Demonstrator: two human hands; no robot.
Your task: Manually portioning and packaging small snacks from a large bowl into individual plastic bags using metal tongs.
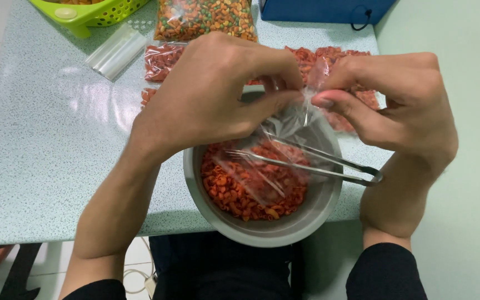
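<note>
I see my left hand [212, 91] and right hand [395, 105] raised, fingers curled, each pinching the mouth of a small clear plastic bag [284, 130]. The bag hangs between them, directly over the round grey metal bowl [262, 230] of orange-red pasta pieces [234, 194].

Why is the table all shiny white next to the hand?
In the head view, overhead light glares off the speckled table beside the left hand; the clear bag glints too, and the right hand looks sharp, not blurred.
</note>
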